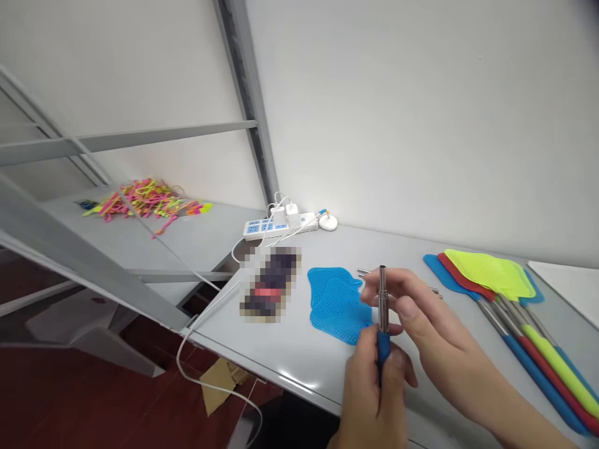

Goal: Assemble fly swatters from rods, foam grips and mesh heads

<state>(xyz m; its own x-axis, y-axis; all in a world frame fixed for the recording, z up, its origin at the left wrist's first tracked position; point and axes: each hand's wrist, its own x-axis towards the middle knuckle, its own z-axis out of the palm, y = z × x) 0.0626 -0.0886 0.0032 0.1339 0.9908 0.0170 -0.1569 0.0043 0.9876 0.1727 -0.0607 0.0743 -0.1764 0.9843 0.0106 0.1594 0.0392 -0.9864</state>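
My left hand (372,399) is wrapped round the blue grip of a telescopic fly swatter handle (384,343), held upright with its metal tube pointing up. No swatter head is on the top end. My right hand (430,324) is beside the metal tube, fingers stretched out and apart, the fingertips passing behind it; I cannot tell whether they touch it. Two overlapping blue mesh fly swatter heads (341,305) lie on the table just left of my hands. Thin metal rods (362,272) lie partly hidden behind my right hand.
Assembled fly swatters (491,274) in several colours lie at the right, near a white panel (566,287). A power strip (281,226) with plugs and cables stands by the wall. A pixelated item (271,284) lies at the left. Colourful strips (145,199) pile beyond the grey frame (255,125).
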